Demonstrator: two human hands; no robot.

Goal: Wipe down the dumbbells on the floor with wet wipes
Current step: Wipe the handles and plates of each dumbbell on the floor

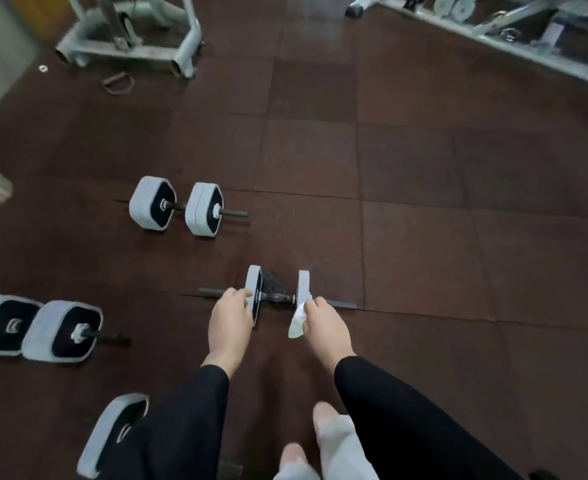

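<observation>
I am partway through wiping the dumbbell [278,296] that lies on the floor [424,237] just below the middle of the frame, its bar running left to right. My left hand [230,318] rests on the left grey plate [253,292], fingers curled over its edge to steady it. My right hand [323,323] pinches a crumpled white wet wipe [298,320] and presses it against the lower edge of the right plate [303,289], near where the bar comes through. I judge this plate is the part being cleaned now. Next I would work the wipe round the plate faces and along the bar between them, keeping the left hand firm so the dumbbell does not roll. Three more dumbbells wait: one [178,207] left of centre, one [39,327] at the left edge, one [112,434] at lower left
</observation>
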